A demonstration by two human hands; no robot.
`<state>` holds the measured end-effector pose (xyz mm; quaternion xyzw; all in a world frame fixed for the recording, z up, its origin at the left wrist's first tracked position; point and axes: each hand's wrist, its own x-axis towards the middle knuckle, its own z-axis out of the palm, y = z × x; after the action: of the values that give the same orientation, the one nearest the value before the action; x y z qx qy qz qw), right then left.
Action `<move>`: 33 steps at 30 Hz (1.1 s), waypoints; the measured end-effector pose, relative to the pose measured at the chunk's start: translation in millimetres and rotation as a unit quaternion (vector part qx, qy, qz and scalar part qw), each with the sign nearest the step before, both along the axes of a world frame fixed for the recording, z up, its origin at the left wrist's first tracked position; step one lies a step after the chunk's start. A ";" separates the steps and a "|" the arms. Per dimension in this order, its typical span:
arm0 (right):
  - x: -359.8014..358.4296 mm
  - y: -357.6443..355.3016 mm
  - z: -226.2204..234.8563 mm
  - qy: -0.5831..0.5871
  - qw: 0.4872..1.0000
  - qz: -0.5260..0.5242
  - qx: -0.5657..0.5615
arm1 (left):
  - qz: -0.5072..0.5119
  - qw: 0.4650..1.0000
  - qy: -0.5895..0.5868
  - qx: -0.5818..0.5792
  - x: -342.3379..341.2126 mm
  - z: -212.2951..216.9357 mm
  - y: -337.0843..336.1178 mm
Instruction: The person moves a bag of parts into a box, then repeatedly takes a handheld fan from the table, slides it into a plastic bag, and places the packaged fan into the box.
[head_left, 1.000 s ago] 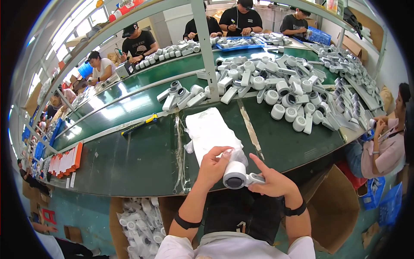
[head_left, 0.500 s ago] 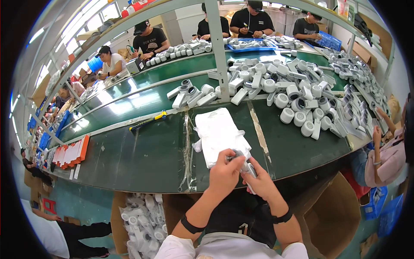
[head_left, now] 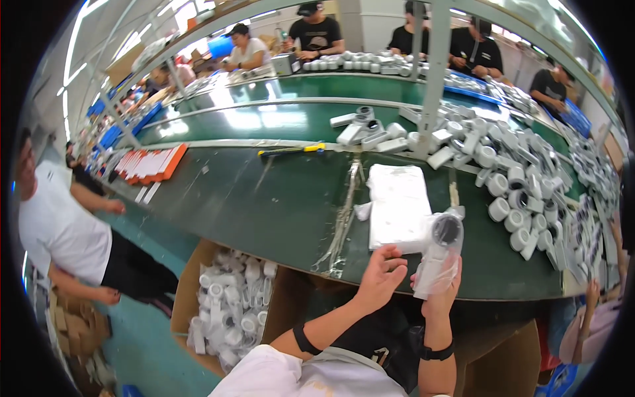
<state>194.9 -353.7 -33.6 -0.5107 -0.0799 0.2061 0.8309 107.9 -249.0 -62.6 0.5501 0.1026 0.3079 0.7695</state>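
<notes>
My right hand (head_left: pixel 442 301) grips the handle end of a white handheld fan (head_left: pixel 446 230) with a round, dark-faced head. A clear plastic bag (head_left: pixel 433 278) covers the fan, which points away from me. Just left of it is my left hand (head_left: pixel 381 281), its fingers apart and slightly curled, with nothing in them. Both hands are by the bench's near edge. Beyond them lies a flat stack of white plastic bags (head_left: pixel 399 198), and the bagged fan overlaps its near right corner.
Many loose fans (head_left: pixel 509 178) are heaped at the right of the green bench (head_left: pixel 264 198). A yellow-and-black tool (head_left: pixel 291 150) and orange-edged white pieces (head_left: pixel 152 165) lie leftward. Below, a cardboard box (head_left: pixel 192 284) holds bagged fans. A person (head_left: pixel 73 218) stands at left; several others work across the bench.
The fan now shows inside a clear bag, head up, in my right hand. My left hand has come off it and opened. The view has swung left; the person at left appears nearer.
</notes>
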 end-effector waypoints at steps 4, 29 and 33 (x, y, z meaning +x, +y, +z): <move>-20.3 28.0 -14.7 -0.165 0.980 -0.097 -0.052 | -0.197 0.950 0.122 -0.212 -11.1 24.9 -9.1; 8.5 3.7 -56.8 -0.224 0.942 0.098 -0.232 | 0.469 0.784 0.400 -0.066 -354.2 -87.6 149.4; 7.3 2.3 -58.3 -0.223 0.944 0.085 -0.229 | 0.518 0.744 0.415 -0.077 -355.7 -138.6 163.6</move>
<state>202.2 -351.5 -91.9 -0.7116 -0.2569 0.1691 0.6317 -247.8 -85.3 -201.2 0.4246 0.7045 0.3914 0.4126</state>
